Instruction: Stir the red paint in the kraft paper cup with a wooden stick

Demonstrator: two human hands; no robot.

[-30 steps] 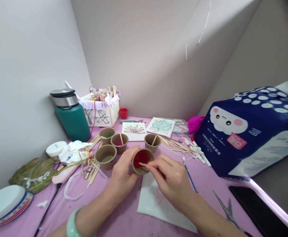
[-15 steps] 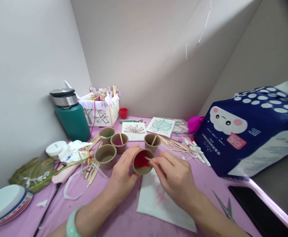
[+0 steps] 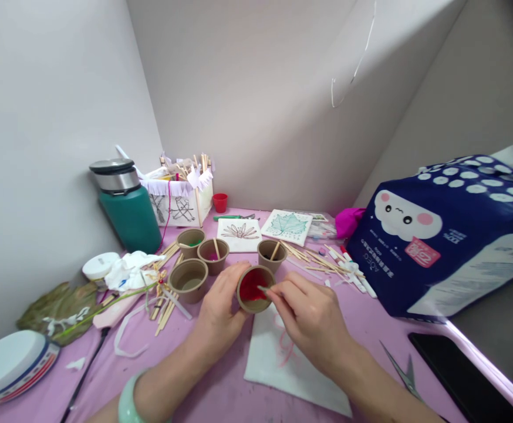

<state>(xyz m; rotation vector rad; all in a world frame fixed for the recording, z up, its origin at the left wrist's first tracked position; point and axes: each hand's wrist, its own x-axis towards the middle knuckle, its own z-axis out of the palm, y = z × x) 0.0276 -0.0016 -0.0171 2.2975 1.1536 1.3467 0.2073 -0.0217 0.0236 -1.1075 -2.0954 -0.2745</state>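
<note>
My left hand (image 3: 222,302) is wrapped round a brown paper cup (image 3: 241,301), tilted so its mouth faces me. Red paint (image 3: 252,286) coats the inside. Between the thumb and fingers of my right hand (image 3: 311,314) is a thin wooden stick (image 3: 263,288), its tip inside the cup. Below both hands lies a white cloth (image 3: 303,385) with pink drawn lines, partly covered by my right hand. Nearby stand brown cups: one with a stick in dark contents (image 3: 271,256), one with a stick in magenta (image 3: 213,257), one with green (image 3: 190,242), and another with no stick (image 3: 188,281).
Loose sticks (image 3: 313,258) and markers (image 3: 355,273) lie beyond my right hand. Scissors (image 3: 404,373) and a black phone (image 3: 459,376) sit at right, by a blue tissue pack (image 3: 450,247). A green bottle (image 3: 128,211) and a white bowl (image 3: 10,364) are at left.
The stick's tip has shifted slightly left and down within the red cup. Both hands keep their hold, and the cup stays in nearly the same place.
</note>
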